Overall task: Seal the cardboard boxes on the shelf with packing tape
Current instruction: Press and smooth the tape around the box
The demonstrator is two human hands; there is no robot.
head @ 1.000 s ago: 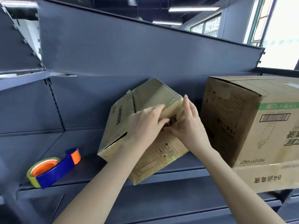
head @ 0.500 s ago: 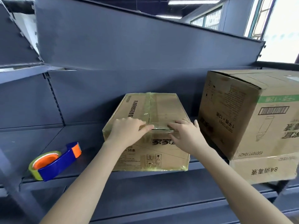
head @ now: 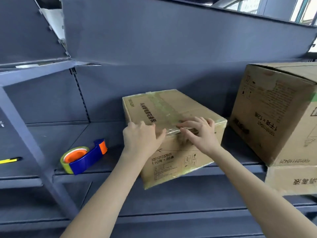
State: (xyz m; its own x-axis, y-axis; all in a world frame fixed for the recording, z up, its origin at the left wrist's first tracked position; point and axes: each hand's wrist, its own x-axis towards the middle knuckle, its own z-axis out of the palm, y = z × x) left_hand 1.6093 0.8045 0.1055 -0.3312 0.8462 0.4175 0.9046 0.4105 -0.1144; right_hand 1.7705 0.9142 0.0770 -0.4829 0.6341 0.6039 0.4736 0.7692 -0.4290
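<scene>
With left hand [head: 142, 137] and right hand [head: 199, 133] uncurled, pressing on the near top edge of the box [head: 173, 158] at frame centre, gripping nothing. Seam [head: 163, 107] lengthwise from the hands toward the back. Lower left on the shelf [head: 56, 134], tape [head: 82, 158], nearer the left hand; likely fetched with it.

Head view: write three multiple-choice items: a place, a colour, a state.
1. Where does the tape dispenser lie?
A. On the shelf, left of the small cardboard box.
B. On top of that box.
C. On the floor.
2. What colour is the dispenser's frame?
A. Red.
B. Blue.
C. Grey.
3. How do that box's top flaps stand?
A. Raised.
B. Closed, with a tape strip along the seam.
C. Torn off.
Answers: A, it lies on the shelf, apart from the box; B, a blue frame round an orange core; B, the flaps lie flat under the tape strip.
</scene>
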